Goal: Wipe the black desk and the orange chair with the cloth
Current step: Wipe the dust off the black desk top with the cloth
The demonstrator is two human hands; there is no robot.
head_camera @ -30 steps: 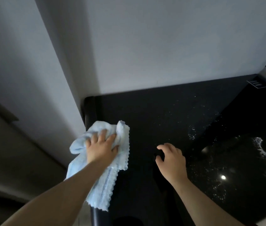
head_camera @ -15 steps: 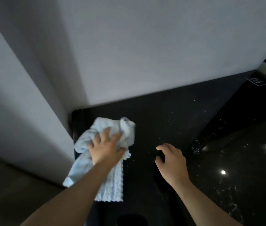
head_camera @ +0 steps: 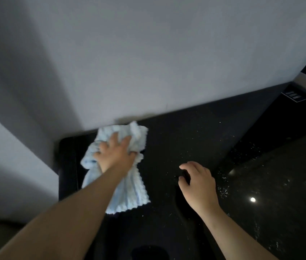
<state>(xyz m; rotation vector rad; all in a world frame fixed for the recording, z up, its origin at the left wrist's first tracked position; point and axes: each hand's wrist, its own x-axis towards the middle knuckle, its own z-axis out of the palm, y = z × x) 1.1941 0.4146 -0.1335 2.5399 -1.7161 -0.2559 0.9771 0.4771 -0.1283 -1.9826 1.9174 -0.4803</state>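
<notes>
Now the left hand (head_camera: 115, 156) bunches the pale blue cloth (head_camera: 127, 192) on the black desk (head_camera: 186, 139), fingers clenched into it. Beside it, the right hand (head_camera: 199, 186) rests with fingers loosely curled.

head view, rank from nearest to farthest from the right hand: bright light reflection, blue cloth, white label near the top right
1. bright light reflection, just right of the right hand on the glossy black surface.
2. blue cloth, to its left, under the left hand.
3. white label, far upper right.
</notes>
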